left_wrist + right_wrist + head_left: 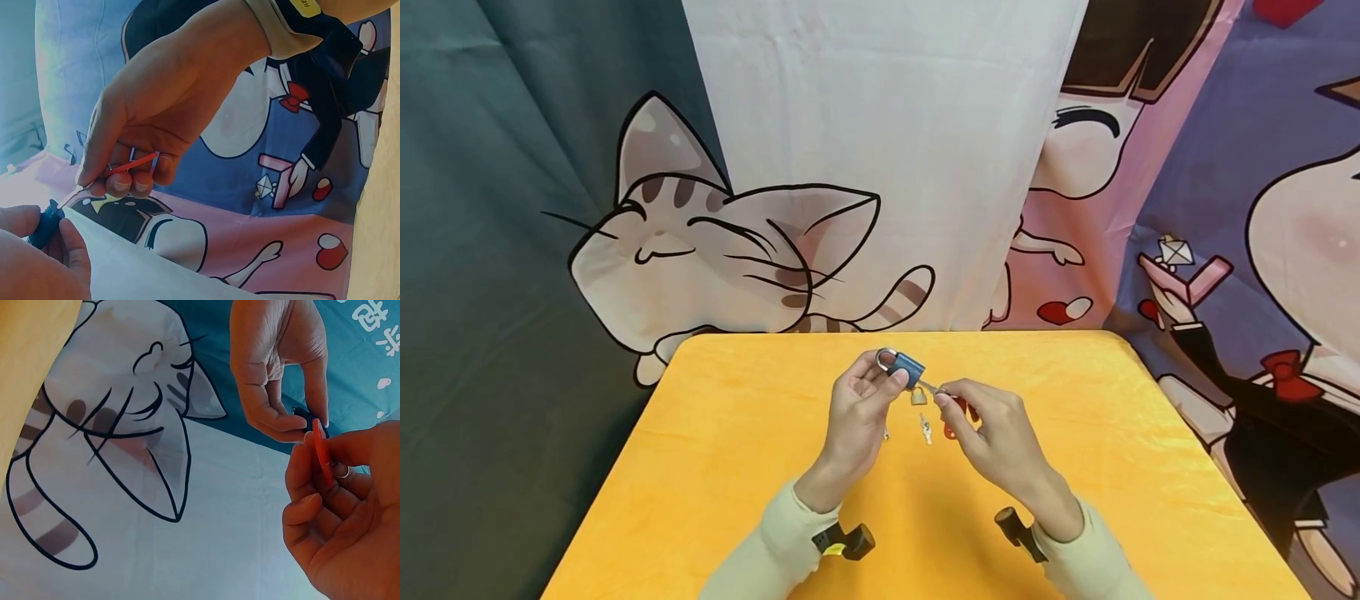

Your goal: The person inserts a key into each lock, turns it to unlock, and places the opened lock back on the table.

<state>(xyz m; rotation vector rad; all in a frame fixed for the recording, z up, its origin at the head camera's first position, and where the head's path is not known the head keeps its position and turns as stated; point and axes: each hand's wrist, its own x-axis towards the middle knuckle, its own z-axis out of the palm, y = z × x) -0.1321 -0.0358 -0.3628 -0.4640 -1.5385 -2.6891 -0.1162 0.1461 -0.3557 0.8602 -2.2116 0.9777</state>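
Observation:
My left hand (859,410) holds a blue padlock (907,369) between thumb and fingers, its silver shackle pointing up and left. With thumb and forefinger my right hand (1000,429) pinches a key (928,387) that has a red tag (951,432) on it. The key's blade meets the bottom end of the padlock; how deep it sits I cannot tell. In the left wrist view the blade (70,195) reaches the blue body (47,226). The right wrist view shows the red tag (322,455) in front of the dark padlock (302,415), with a metal ring behind the tag.
On the yellow table (700,483) beyond the hands lie a small brass padlock (918,397) and small silver keys (926,430). Another small metal piece (886,434) shows partly beside the left hand. A cartoon-printed curtain (880,100) hangs behind the table's far edge.

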